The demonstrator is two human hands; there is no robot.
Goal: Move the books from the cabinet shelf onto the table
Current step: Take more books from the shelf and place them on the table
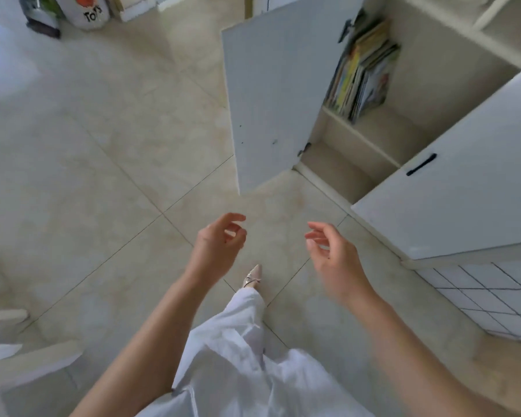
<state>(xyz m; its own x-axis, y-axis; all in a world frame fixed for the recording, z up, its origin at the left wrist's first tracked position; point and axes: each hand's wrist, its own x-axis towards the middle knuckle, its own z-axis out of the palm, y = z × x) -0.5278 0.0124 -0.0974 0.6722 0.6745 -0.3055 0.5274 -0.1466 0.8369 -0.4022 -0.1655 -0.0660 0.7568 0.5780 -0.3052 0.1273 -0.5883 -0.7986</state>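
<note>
Far left corner: a white bag (89,12) stands on the floor at the top edge, with "Toys" in black letters under an orange patch; blurred dark and green things sit just beside it.
Floor (103,152): pale tiles with thin dark joints, bare and open from the bag down to my feet.
Lower left edge: a pale, blurred corner of furniture (27,365) juts in; I cannot tell what it is.
Left hand (220,245): raised over the floor, holding nothing, fingers (235,218) loosely curled with thumb and fingertips close but apart.
Between my hands: bare tile, my white trouser leg (241,326) and a pointed pale shoe (253,275) stepping forward.
Cabinet door (280,94): white, swung wide open, its lower corner hanging over the floor well ahead of my left hand.
Right hand (334,260): empty, fingers (319,228) slack and half open, apart from everything.
Books (361,73): thin colourful ones upright and leaning on the upper cabinet shelf (370,127), packed against its left side behind the door's hinge edge; spine lettering too blurred to read.
Shelf room: open to the right of the books, and the compartment below shows bare board.
Right door (451,188): white, shut, with a black bar handle (421,164).
Far right, low: a white wire grid (487,293) leans beneath that door.
</note>
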